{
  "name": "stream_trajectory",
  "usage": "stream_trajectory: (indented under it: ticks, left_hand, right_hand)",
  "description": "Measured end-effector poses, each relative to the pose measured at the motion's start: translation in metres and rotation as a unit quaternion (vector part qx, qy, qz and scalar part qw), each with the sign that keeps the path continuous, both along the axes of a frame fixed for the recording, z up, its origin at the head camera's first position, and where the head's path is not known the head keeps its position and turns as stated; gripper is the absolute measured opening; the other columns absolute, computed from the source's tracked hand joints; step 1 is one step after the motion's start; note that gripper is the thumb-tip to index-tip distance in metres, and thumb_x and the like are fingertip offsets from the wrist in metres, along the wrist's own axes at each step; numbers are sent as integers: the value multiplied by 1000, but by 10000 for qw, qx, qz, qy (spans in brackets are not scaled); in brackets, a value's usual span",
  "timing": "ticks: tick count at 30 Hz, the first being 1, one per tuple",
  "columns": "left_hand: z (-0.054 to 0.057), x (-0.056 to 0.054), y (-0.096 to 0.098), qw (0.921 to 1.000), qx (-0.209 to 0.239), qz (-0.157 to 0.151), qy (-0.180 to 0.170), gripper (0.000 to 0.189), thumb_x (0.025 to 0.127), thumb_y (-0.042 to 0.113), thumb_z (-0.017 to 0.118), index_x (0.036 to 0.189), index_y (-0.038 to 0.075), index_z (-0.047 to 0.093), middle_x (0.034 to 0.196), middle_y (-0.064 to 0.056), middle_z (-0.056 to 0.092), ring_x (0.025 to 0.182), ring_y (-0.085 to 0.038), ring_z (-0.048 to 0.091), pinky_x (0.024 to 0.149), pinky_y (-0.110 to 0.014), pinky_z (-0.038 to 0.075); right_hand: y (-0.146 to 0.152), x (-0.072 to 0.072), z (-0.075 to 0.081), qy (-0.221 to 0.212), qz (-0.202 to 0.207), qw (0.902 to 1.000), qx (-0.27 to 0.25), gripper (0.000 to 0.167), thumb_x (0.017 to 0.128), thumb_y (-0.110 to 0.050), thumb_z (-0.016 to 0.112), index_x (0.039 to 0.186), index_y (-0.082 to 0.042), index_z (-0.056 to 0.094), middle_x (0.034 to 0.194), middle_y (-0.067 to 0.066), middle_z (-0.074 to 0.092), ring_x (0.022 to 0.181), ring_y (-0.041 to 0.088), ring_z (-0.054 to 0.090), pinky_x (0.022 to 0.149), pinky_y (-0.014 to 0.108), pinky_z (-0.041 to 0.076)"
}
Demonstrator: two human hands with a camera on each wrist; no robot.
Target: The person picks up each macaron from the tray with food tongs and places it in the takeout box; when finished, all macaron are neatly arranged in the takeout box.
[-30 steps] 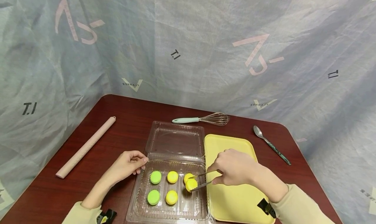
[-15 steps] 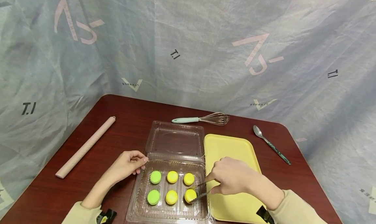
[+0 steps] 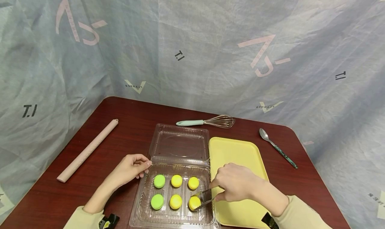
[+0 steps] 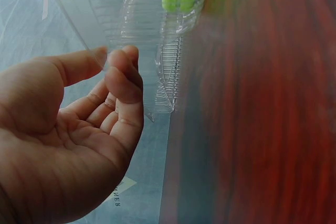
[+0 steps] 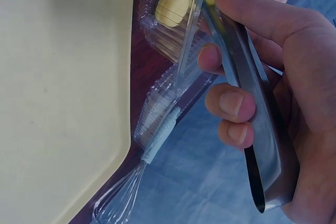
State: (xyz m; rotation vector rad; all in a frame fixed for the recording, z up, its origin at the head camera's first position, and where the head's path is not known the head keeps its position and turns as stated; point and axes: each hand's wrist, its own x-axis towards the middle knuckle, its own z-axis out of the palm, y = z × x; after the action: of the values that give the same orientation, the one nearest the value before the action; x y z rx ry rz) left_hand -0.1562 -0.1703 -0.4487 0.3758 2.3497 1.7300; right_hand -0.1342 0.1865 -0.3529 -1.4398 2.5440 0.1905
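My left hand (image 3: 132, 168) pinches the left rim of a clear plastic container (image 3: 180, 219), thumb against fingers, as the left wrist view also shows. Its hinged lid (image 3: 180, 144) lies folded back. Two green macarons, one of them the front one (image 3: 157, 201), sit in the left column; yellow macarons fill the middle and right columns. My right hand (image 3: 236, 182) grips metal tongs (image 5: 252, 87) over the container's right side. The tongs' tips are around the front right yellow macaron (image 3: 194, 203), which is down in the container; whether both tips touch it I cannot tell.
A yellow tray (image 3: 237, 149) lies right of the container, under my right hand. Behind stands a whisk (image 3: 207, 122) lying flat. A spoon (image 3: 278, 148) rests at the far right, a pink rolling pin (image 3: 88, 150) at the left. A grey cloth (image 3: 192, 55) hangs behind the table.
My right hand has moved toward me with the tongs, bringing the yellow macaron from beside the back right one down to the front right spot. The left hand has stayed still.
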Motion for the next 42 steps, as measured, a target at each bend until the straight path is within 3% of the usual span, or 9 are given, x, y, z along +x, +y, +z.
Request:
stream_trajectory:
  ticks: [7, 15, 18, 22, 25, 32, 42]
  left_hand:
    - [-1, 0, 0, 10000, 19, 4, -26, 20, 98, 13, 64, 100, -6, 67, 72, -5, 63, 57, -15, 57, 52, -27, 50]
    - [-3, 0, 0, 10000, 27, 5, -35, 20, 98, 13, 64, 101, -7, 67, 72, -5, 63, 57, -14, 57, 52, -27, 50]
    - [-2, 0, 0, 10000, 10, 5, -27, 20, 98, 13, 64, 101, -6, 67, 72, -5, 63, 57, -14, 57, 52, -27, 50]
    - [-1, 0, 0, 10000, 25, -7, -27, 20, 98, 13, 64, 101, -7, 67, 72, -5, 63, 57, -14, 57, 51, -27, 50]
    - [-1, 0, -1, 10000, 46, -34, -28, 21, 98, 13, 64, 101, -7, 67, 72, -5, 63, 57, -13, 57, 52, -27, 50]
    - [0, -1, -1, 10000, 35, -48, 2, 21, 98, 13, 64, 101, -7, 67, 72, -6, 63, 57, -13, 57, 52, -27, 50]
    - [-3, -1, -1, 10000, 20, -48, -17, 21, 99, 14, 64, 102, -7, 67, 72, -5, 64, 57, -14, 57, 52, -28, 50]
  right_hand:
    - [-1, -1, -1, -19, -40, 10000, 36, 28, 80, -43, 80, 106, -32, 79, 86, -19, 72, 62, -4, 55, 62, 30, 51]
    - [0, -1, -2, -70, -109, 9999, -72, 31, 78, -45, 82, 107, -33, 79, 83, -19, 72, 55, -7, 45, 60, 28, 49]
    - [1, -1, -3, -49, -117, 9999, -57, 34, 78, -47, 82, 109, -33, 78, 65, -21, 64, 50, -7, 40, 61, 27, 49]
    - [1, -1, -4, -96, -157, 9998, -52, 36, 78, -48, 81, 111, -32, 78, 48, -22, 38, 44, -6, 31, 54, 22, 41]
    - [1, -1, -4, -143, -167, 9997, -112, 36, 78, -47, 82, 110, -32, 78, 49, -23, 35, 44, -7, 30, 49, 19, 35]
    - [5, -1, -3, -187, -166, 9990, -362, 37, 77, -48, 83, 110, -31, 78, 54, -26, 41, 48, -12, 35, 53, 19, 41]
    - [14, 0, 0, -348, -446, 9955, -756, 41, 75, -49, 83, 112, -32, 77, 54, -26, 35, 48, -9, 30, 49, 15, 33]
